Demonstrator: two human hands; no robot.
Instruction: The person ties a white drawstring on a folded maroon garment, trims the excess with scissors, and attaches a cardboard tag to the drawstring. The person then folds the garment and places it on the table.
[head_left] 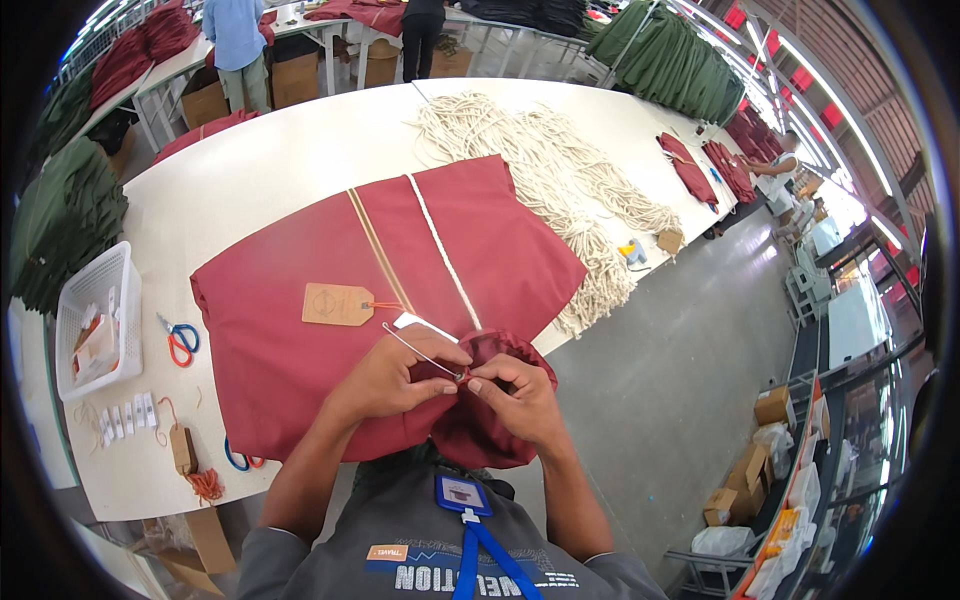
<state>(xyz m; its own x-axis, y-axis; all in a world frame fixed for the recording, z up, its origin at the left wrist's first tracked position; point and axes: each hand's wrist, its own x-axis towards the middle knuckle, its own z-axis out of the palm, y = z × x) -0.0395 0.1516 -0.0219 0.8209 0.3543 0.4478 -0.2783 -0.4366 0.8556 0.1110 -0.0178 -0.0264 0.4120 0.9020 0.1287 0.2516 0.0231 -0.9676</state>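
Observation:
A maroon fabric bag (270,350) lies on the white table, a white cord and tan stripes across it, with a kraft paper tag (338,303) on a thin string. My left hand (405,372) pinches a thin metal wire tool (412,346) at the gathered maroon opening (505,344). My right hand (515,400) is closed on the fabric edge there, its thumb and forefinger close to the left fingertips; whatever small piece sits between them is too small to make out. A white label shows behind the left hand.
The white table (250,200) also bears a cream rope pile (530,180), scissors (180,340), a white basket (98,322), tags and a yellow tool (633,253). Green fabric stacks (65,220) stand left. Co-workers (235,55) are beyond; an aisle (680,380) runs right.

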